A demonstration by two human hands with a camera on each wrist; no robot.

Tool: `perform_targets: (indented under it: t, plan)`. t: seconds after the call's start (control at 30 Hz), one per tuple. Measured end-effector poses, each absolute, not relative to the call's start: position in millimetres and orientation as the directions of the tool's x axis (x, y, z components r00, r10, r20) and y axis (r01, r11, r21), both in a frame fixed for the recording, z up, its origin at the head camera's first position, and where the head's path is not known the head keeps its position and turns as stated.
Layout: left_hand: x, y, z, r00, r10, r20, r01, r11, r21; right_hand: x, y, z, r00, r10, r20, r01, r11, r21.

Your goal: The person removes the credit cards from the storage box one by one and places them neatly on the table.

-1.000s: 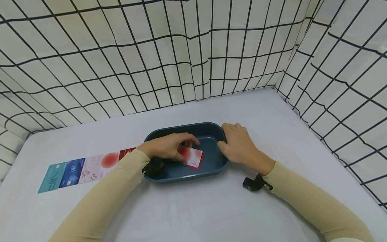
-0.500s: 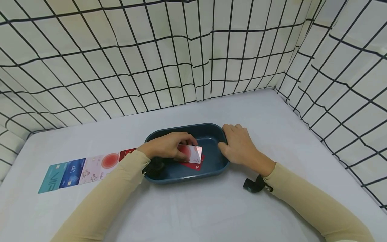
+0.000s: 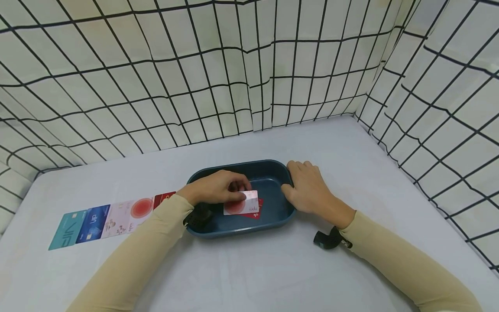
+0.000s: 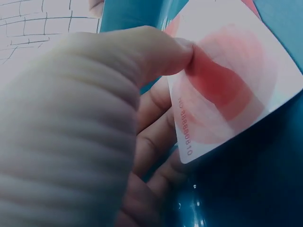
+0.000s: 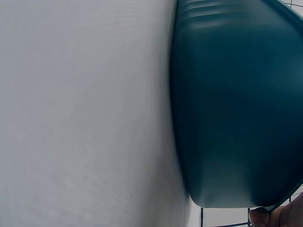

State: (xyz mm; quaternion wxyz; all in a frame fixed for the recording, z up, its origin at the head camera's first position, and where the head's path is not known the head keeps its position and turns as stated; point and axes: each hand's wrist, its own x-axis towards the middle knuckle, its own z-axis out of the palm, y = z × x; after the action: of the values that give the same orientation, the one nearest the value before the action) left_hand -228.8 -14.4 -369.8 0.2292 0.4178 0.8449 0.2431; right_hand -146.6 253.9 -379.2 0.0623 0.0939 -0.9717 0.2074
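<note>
My left hand (image 3: 220, 187) reaches into a dark blue plastic basin (image 3: 218, 234) and pinches a white and pink card (image 3: 251, 203) between thumb and fingers. In the left wrist view the thumb lies on the face of the card (image 4: 236, 61), over its red circle, with the fingers beneath. A red card (image 3: 256, 213) lies in the basin, partly covered by the held one. My right hand (image 3: 308, 186) grips the basin's right end, thumb inside the rim. The right wrist view shows the basin's outer wall (image 5: 236, 109) and fingertips (image 5: 272, 217) at its edge.
Left of the basin, a row of cards lies on the white table (image 3: 241, 273): a teal one (image 3: 67, 229), a blue one (image 3: 92, 223), a pink one (image 3: 126, 214) and a dark red one (image 3: 163, 197), partly behind the left arm. Black wire mesh (image 3: 218, 82) walls the back and right.
The pinched card has tilted and shifted slightly left as the left thumb moved onto its face; more of the red card showed meanwhile. The right hand keeps its grip on the basin.
</note>
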Motion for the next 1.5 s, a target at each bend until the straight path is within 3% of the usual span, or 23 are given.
perform_targets:
  t: [0.33, 1.17, 1.5]
  plan:
    - [-227.9, -13.7, -368.5, -0.539, 0.820, -0.194, 0.579, 0.528, 0.621, -146.0, 254.4, -379.1, -0.975, -0.156, 0.158, -0.207, 0.898, -0.389]
    - [-226.3, -14.1, -366.9, -0.571, 0.815, -0.098, 0.410, 0.387, 0.826, -144.3, 254.3, -380.3, -0.975, -0.153, 0.160, -0.205, 0.897, -0.390]
    - [-226.3, -15.2, -365.6, -0.568, 0.809, -0.150, 0.326, 0.389, 0.862, -145.0, 253.6, -378.7, -0.973, -0.157, 0.171, -0.213, 0.895, -0.392]
